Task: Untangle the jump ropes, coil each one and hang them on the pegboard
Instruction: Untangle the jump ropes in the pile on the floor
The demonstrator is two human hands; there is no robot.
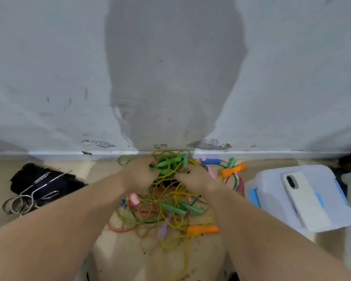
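Pale floor, scuffed grey wall: jump ropes, one tangled heap; green, orange, pink handles, yellow cords. Left grip, right grip both clamped on strands.

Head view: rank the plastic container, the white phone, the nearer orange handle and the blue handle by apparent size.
1. plastic container
2. white phone, lying on it
3. nearer orange handle
4. blue handle, but it lies farther from the camera, so the order of 3 and 4 is unsure.
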